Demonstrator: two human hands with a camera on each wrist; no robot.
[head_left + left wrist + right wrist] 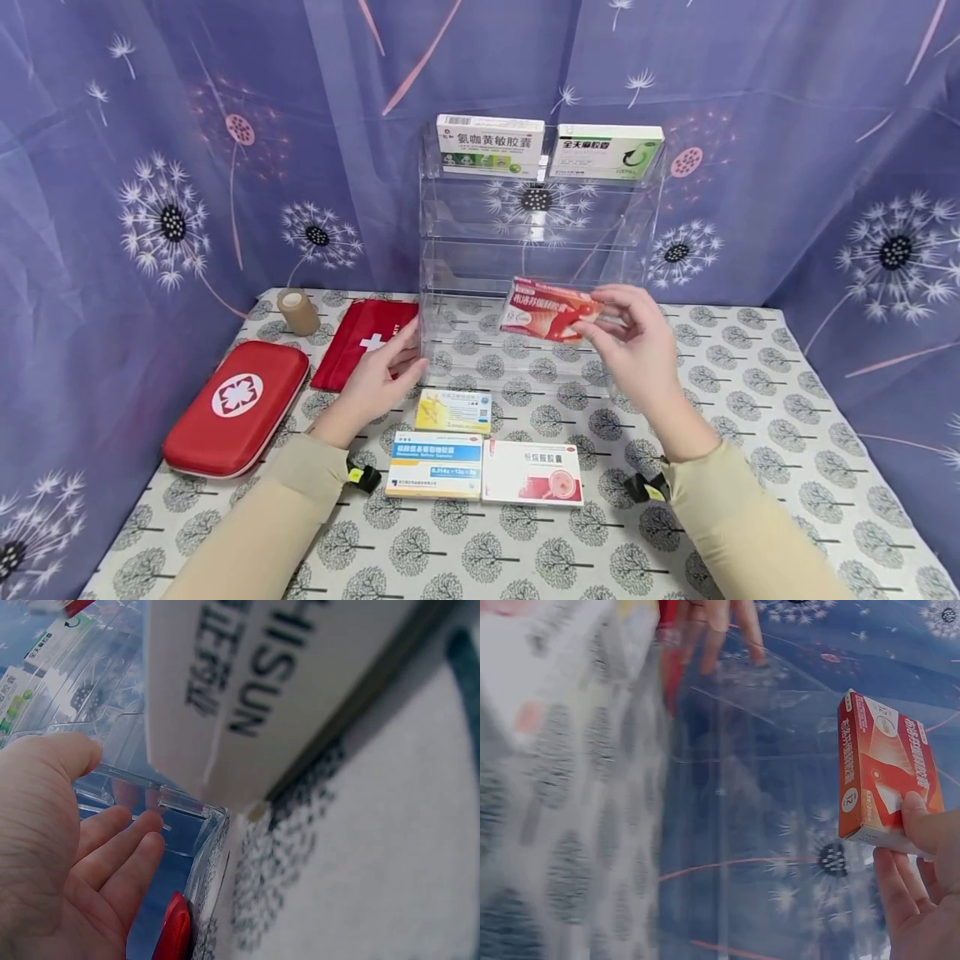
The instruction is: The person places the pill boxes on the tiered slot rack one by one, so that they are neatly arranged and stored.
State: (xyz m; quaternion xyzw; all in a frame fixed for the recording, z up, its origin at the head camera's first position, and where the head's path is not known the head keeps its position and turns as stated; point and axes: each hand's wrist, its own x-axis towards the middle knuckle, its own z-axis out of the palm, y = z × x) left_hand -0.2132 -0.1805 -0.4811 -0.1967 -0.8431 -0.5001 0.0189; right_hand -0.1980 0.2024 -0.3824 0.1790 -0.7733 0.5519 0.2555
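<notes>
A red-and-white medicine box (551, 310) is pinched between the thumb and fingers of my right hand (633, 342), tilted in front of the lower tiers of a clear acrylic display rack (480, 287). In the right wrist view the thumb lies on the front of the red box (889, 769) near its end. My left hand (378, 379) is at the rack's lower left side, its fingers fairly straight and the fingertips right at the side panel. In the left wrist view that hand (105, 877) has its thumb apart from the fingers and holds nothing.
On the rack's top tier stand a white-and-green box (491, 148) and a green-edged box (607, 154). A yellow box (453, 411), blue-and-white box (435, 464) and red-and-white box (532, 472) lie in front. At left are a red case (236, 408), red pouch (348, 354) and tan roll (298, 312).
</notes>
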